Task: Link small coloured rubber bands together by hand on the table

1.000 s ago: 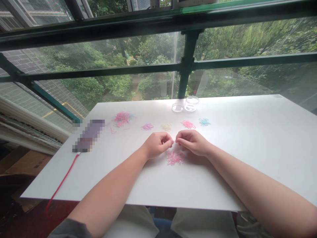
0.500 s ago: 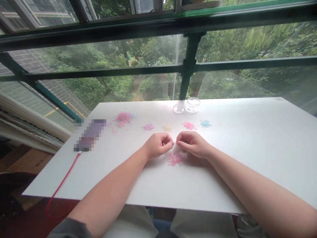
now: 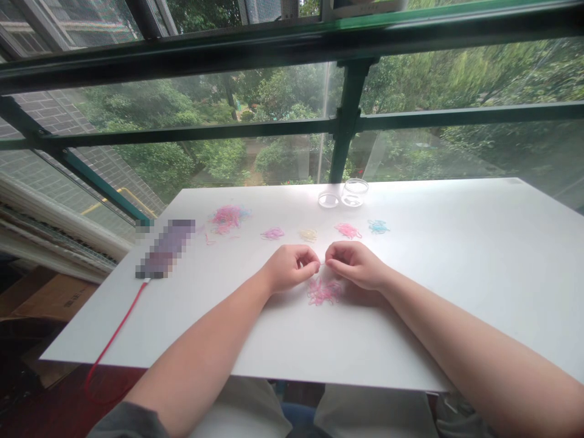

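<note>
My left hand (image 3: 294, 267) and my right hand (image 3: 353, 263) face each other above the white table, fingertips pinched and a small gap between them. A thin pinkish rubber band (image 3: 322, 263) spans that gap, one end in each pinch. Just below the hands lies a loose pile of pink rubber bands (image 3: 323, 291). Beyond them, small piles stand in a row: purple bands (image 3: 272, 233), pale yellow bands (image 3: 308, 235), pink bands (image 3: 348, 230) and blue bands (image 3: 378, 227).
A larger mixed heap of bands (image 3: 228, 218) lies at the back left. A clear round jar (image 3: 354, 193) and its lid (image 3: 328, 200) stand near the table's far edge. At the left, a blurred phone-like object (image 3: 166, 249) has a red cable (image 3: 119, 331) hanging over the edge.
My hands have drawn very slightly apart, and the band between the fingertips shows more clearly. The piles on the table have not moved.
</note>
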The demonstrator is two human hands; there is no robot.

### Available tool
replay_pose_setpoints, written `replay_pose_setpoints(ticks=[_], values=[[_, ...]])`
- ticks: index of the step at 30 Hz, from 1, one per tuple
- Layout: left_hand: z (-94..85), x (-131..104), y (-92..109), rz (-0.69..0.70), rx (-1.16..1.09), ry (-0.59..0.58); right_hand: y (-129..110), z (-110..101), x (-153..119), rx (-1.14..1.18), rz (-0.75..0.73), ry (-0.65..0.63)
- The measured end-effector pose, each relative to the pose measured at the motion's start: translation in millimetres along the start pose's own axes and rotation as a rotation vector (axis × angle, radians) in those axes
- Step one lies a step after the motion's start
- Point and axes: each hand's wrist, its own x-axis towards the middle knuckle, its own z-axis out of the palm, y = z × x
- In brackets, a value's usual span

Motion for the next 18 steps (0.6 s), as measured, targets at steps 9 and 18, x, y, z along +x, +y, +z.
replay_pose_setpoints(ticks=[9,18], values=[[1.8,-0.3,1.1,0.032,0.022,0.020,-1.5,1.0,0.6,-0.035,0.001,0.023],[1.5,0.1,-2.7,0.049,-0.011,0.021,-1.7,0.4,0.5,-0.040,-0.008,0.017]])
